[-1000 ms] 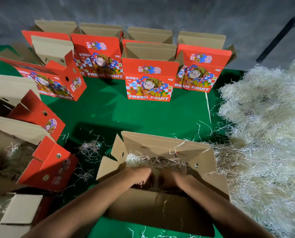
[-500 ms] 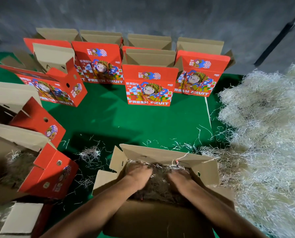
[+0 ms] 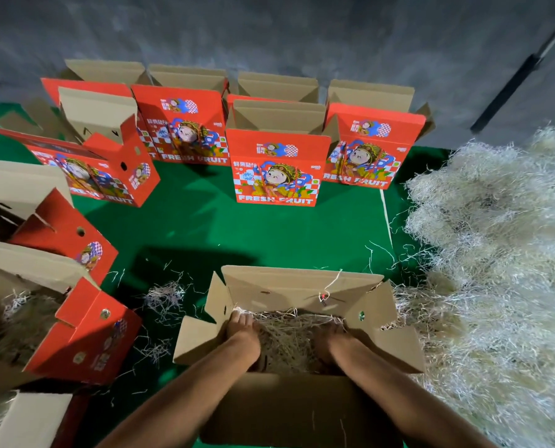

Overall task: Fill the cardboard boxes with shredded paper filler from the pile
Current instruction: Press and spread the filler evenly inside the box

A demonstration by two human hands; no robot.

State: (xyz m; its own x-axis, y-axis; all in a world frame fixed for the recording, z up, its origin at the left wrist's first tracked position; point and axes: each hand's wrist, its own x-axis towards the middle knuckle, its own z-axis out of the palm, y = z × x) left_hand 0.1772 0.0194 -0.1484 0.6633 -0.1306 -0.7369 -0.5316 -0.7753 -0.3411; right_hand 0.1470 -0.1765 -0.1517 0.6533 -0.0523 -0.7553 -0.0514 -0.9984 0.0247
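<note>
An open cardboard box (image 3: 298, 286) stands in front of me with its flaps spread out. Shredded paper filler (image 3: 289, 337) lies inside it. My left hand (image 3: 242, 334) is down in the box at its left wall, fingers stretched flat on the filler. My right hand (image 3: 329, 341) is in the box at the right side, pressing on the filler, its fingers partly hidden. The big pale pile of shredded paper (image 3: 495, 270) lies to the right of the box.
Several empty red "FRESH FRUIT" boxes (image 3: 276, 169) stand open in rows at the back on the green cloth (image 3: 253, 231). More red boxes (image 3: 85, 331) lie at the left, one with filler in it. Loose shreds (image 3: 166, 295) lie scattered left of the box.
Both hands have moved apart inside the box, from its middle out to the left and right walls, spreading and pressing the filler down. The view has shifted slightly.
</note>
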